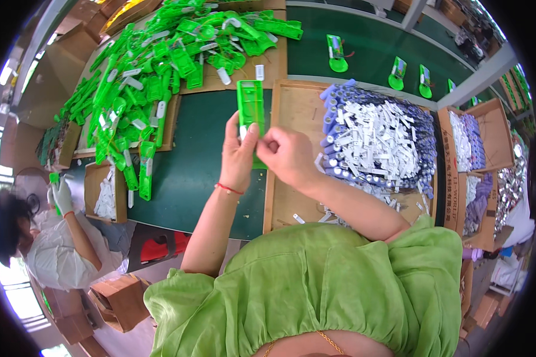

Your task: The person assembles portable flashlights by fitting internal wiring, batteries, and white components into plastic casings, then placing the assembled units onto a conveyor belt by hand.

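My left hand (238,156) is closed round a bright green, long plastic housing (251,98), held upright over the dark green table. The open, hollow side of the housing faces me. A small white piece (243,132) shows by my left thumb. At the housing's lower right edge, my right hand (289,157) has its fingers curled in a pinch; whatever they grip is hidden. Just beyond the housing's top end lies a white tab-shaped part (259,72).
A large heap of green housings (161,65) with wires covers the far left. Right of my hands, a shallow tray (269,199) holds purple cylinders (332,110) under white strips (378,143). Green assemblies (337,55) stand on the far belt. A gloved co-worker (59,238) sits left.
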The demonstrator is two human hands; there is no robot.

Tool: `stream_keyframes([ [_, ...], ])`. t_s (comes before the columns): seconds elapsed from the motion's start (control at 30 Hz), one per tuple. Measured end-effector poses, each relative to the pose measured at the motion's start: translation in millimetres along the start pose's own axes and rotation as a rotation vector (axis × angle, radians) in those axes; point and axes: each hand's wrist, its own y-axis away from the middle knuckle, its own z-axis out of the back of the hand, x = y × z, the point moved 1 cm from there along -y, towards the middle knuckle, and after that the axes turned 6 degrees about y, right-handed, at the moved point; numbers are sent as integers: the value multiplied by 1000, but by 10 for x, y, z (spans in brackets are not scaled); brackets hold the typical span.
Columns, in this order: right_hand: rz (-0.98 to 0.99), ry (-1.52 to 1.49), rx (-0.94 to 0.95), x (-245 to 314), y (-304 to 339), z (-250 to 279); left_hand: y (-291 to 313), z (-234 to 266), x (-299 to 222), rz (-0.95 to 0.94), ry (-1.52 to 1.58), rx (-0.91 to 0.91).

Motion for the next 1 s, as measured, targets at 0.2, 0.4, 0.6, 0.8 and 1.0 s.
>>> stream_keyframes([
  [0.2,77,291,41,-328,-536,274,-31,164,-97,130,56,-36],
  [0.4,-269,1067,404,-1086,-1315,701,-19,107,-55,167,38,-30],
  [0.6,408,825,-93,-633,-1059,530,-72,153,-17,150,33,-33],
  [0.8,30,-205,256,-29,-659,327,-43,83,42,50,0,51],
  [1.0,107,-29,113,110,-551,244,179,-70,-71,75,9,59],
])
